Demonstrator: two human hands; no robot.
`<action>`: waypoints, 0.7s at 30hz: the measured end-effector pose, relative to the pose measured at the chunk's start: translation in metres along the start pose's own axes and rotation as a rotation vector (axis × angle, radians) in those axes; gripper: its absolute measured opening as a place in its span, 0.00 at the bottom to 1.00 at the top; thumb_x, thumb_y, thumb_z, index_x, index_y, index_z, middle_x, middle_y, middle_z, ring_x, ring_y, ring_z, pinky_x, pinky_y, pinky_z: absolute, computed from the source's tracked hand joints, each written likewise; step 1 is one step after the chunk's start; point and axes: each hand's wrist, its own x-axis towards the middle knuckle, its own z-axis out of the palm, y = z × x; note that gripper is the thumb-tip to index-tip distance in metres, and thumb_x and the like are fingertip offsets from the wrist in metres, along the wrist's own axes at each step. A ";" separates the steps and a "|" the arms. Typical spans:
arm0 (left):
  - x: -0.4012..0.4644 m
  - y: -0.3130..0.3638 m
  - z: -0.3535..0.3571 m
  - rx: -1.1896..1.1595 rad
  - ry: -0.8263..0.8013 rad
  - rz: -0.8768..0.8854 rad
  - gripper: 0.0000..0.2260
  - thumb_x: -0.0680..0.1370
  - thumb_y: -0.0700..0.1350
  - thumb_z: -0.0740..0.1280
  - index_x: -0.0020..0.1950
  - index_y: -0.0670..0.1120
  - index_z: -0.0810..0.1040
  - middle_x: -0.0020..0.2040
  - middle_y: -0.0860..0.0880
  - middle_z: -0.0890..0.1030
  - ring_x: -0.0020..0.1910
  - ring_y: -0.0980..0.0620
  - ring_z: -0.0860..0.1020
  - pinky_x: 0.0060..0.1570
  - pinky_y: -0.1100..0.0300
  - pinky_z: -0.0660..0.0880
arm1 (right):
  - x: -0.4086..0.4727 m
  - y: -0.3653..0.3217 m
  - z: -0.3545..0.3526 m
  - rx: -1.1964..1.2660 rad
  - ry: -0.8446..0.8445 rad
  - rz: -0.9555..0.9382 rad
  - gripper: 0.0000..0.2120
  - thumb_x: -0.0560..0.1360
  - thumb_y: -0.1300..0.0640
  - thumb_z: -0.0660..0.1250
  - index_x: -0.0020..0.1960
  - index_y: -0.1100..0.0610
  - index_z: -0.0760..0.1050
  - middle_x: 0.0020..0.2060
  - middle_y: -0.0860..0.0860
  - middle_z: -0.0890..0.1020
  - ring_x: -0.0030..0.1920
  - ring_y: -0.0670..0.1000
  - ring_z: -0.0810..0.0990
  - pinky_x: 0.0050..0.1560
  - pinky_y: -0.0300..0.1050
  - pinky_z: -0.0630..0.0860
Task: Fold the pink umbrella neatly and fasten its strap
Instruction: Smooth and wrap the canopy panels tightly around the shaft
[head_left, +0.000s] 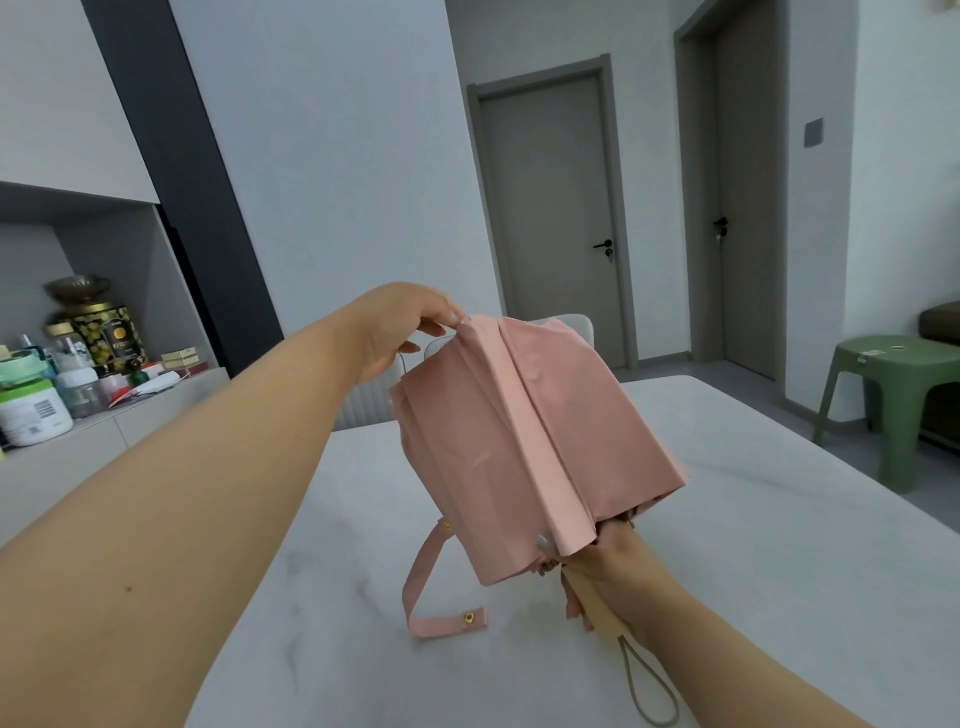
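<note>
The collapsed pink umbrella (524, 441) is held above the white table, its canopy loose in broad folds and pointing away from me. My right hand (608, 582) grips its pale wooden handle (597, 608) at the lower end. My left hand (410, 332) pinches a fold of fabric at the far upper edge of the canopy. The pink strap (431, 587) with a gold snap (468, 617) hangs loose below the canopy's left side, its end lying on the table. A beige wrist loop (649, 686) dangles from the handle.
The white marble table (753, 545) spreads under the umbrella. A pale chair back (369, 400) stands at its far edge. A side counter (67, 405) at left carries several jars and bottles. A green plastic stool (893, 395) stands at right, near closed doors.
</note>
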 end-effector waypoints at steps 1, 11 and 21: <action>0.000 -0.002 0.001 -0.010 -0.037 0.031 0.09 0.75 0.39 0.63 0.42 0.47 0.82 0.52 0.50 0.82 0.55 0.51 0.75 0.57 0.54 0.69 | 0.000 0.000 0.000 0.005 0.001 -0.001 0.19 0.66 0.52 0.71 0.51 0.62 0.74 0.23 0.53 0.78 0.23 0.55 0.75 0.25 0.45 0.73; -0.013 0.002 0.009 -0.245 -0.172 0.143 0.14 0.71 0.39 0.62 0.47 0.47 0.87 0.51 0.51 0.85 0.53 0.54 0.78 0.59 0.58 0.68 | 0.002 0.003 0.002 -0.036 0.002 0.027 0.18 0.65 0.51 0.69 0.48 0.64 0.76 0.24 0.58 0.76 0.27 0.58 0.75 0.27 0.47 0.74; -0.009 0.006 0.015 -0.106 0.020 0.096 0.10 0.75 0.49 0.68 0.39 0.46 0.84 0.42 0.51 0.82 0.44 0.55 0.77 0.55 0.56 0.69 | 0.000 0.001 0.002 -0.045 -0.028 0.034 0.09 0.69 0.58 0.69 0.44 0.64 0.77 0.22 0.52 0.78 0.24 0.56 0.76 0.24 0.44 0.73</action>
